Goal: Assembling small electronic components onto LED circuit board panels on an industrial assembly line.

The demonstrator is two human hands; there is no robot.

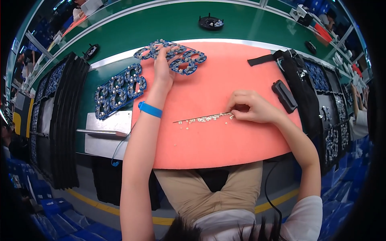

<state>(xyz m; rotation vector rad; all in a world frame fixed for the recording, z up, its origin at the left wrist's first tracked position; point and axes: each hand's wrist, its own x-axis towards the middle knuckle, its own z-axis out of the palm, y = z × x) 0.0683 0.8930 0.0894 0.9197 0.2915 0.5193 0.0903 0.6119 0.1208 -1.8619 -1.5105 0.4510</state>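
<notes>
My left hand point(163, 66) is raised over the far left of the mat and grips a blue circuit board panel point(188, 61) with ring-shaped cut-outs. Some of its fingers are hidden at the panel. Lower down, to the right, my right hand point(251, 106) pinches one end of a thin, straight metal strip point(183, 121), which lies across the mat pointing left. Several tiny pale square parts point(209, 118) are gathered along the strip, and a few are scattered below it. A second blue board panel point(120, 91) rests left of my left forearm.
The orange mat point(209, 150) covers the bench before me. On the left are a metal plate point(108, 142) and a stack of black trays point(66, 120). At the right lie a black case point(284, 96), a black strap point(260, 60) and more board trays point(331, 108). A round black holder point(211, 23) stands far back.
</notes>
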